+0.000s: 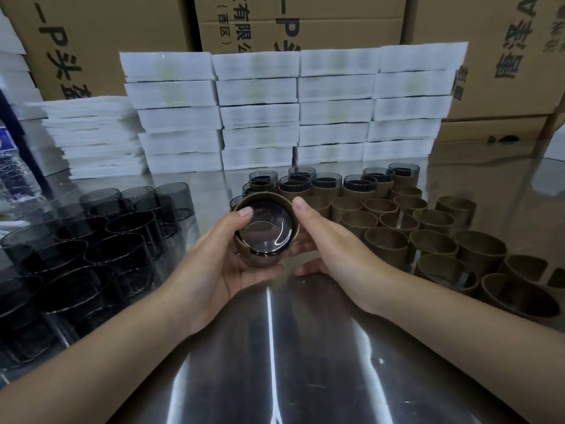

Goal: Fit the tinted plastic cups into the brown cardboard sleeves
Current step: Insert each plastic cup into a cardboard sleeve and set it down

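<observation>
In the grip, a tinted plastic cup (265,228) is showing smoky grey inside a plain matte brown cardboard sleeve (266,195). Left of the grip, bare cups (122,240) are looking dark grey to near black, while right of it empty sleeves (434,243) are showing that same brown. Beyond the grip, foam stacks (260,93) are glaring white against tan cartons (504,41) printed with black characters.

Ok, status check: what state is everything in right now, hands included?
Held cup: seated inside its sleeve, off the table, tipped toward the camera.
Held sleeve: around that cup, gripped by both hands.
Left hand: grips the sleeve from the left and beneath.
Right hand: holds it from the right, thumb on the rim.
Bare cups: standing unsleeved, left.
Empty sleeves: standing, no cups inside, right.
Finished cups: sleeved, standing behind.
</observation>
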{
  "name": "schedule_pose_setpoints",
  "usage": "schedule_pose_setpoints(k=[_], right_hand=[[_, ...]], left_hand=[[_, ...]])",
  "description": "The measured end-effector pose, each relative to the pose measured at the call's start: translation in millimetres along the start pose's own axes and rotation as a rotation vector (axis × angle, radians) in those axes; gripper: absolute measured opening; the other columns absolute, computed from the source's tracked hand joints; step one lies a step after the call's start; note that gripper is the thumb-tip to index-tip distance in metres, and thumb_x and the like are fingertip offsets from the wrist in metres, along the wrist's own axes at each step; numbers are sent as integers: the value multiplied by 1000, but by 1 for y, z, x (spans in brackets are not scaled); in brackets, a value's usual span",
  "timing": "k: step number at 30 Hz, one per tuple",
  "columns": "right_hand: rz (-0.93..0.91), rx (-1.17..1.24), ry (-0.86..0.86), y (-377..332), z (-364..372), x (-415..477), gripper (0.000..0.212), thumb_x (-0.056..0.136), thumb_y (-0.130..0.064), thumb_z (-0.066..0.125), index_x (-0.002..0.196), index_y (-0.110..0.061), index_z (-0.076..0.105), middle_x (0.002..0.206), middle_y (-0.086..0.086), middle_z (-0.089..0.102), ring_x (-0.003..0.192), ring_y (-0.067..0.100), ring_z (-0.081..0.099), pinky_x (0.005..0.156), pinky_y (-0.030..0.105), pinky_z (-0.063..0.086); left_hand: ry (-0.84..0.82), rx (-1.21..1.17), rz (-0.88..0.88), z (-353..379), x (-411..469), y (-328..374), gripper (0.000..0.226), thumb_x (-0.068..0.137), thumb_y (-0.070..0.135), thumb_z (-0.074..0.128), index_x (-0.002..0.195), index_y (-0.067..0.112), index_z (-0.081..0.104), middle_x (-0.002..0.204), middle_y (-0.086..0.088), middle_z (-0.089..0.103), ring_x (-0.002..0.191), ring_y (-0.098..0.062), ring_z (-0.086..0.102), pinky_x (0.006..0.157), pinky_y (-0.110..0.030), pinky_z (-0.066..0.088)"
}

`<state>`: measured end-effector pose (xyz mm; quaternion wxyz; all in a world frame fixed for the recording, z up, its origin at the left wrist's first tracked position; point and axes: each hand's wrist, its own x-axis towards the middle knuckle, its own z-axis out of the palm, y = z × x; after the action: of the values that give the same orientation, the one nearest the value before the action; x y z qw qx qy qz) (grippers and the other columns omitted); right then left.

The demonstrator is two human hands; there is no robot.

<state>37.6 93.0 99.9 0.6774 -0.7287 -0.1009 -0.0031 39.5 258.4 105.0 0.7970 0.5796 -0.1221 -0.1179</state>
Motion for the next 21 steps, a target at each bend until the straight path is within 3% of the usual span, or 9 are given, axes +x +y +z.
schedule_pose_setpoints(k=[4, 7, 10, 12, 18, 21], right_hand=[[27, 37, 14, 2, -1, 1, 51, 71, -76, 50, 63, -31, 71, 63, -9, 66, 63, 4, 63, 70, 32, 52], [26, 66, 4, 3, -1, 0, 54, 81, -72, 47, 74, -23, 70, 66, -6, 66, 66, 11, 62, 71, 36, 55], [-4, 118, -31, 2, 1, -2, 41, 96, -56, 41, 85, -24, 65, 61, -12, 67, 56, 1, 63, 57, 20, 50], [-5, 147, -28, 1, 2, -3, 39, 97, -52, 39, 87, -22, 62, 58, -12, 66, 51, 0, 60, 53, 18, 48], [27, 159, -31, 2, 2, -4, 40, 95, -54, 40, 93, -21, 62, 63, -8, 69, 55, 2, 63, 56, 18, 49], [26, 124, 8, 2, 3, -3, 47, 93, -55, 42, 102, -16, 67, 82, 5, 71, 69, 10, 62, 62, 24, 50]], left_hand=[[-36, -2, 10, 2, -1, 0, 47, 80, 58, 57, 108, 25, 73, 116, -13, 71, 103, -30, 70, 67, -32, 59], [-69, -5, 29, 2, -1, 1, 50, 79, 57, 52, 111, 24, 71, 116, -10, 71, 105, -27, 69, 68, -31, 59], [-68, -3, 17, 3, -1, 0, 56, 77, 57, 51, 117, 20, 65, 114, -9, 72, 103, -25, 70, 67, -28, 59], [-69, -4, 13, 3, -1, 0, 60, 76, 58, 50, 119, 18, 63, 113, -9, 73, 102, -24, 71, 66, -26, 59], [-56, -16, -13, 4, 1, -1, 72, 66, 63, 54, 121, 17, 62, 113, -9, 73, 102, -23, 70, 66, -25, 59], [-34, 2, -18, 2, 1, -1, 67, 68, 62, 53, 119, 19, 63, 110, -7, 74, 100, -21, 71, 65, -24, 58]])
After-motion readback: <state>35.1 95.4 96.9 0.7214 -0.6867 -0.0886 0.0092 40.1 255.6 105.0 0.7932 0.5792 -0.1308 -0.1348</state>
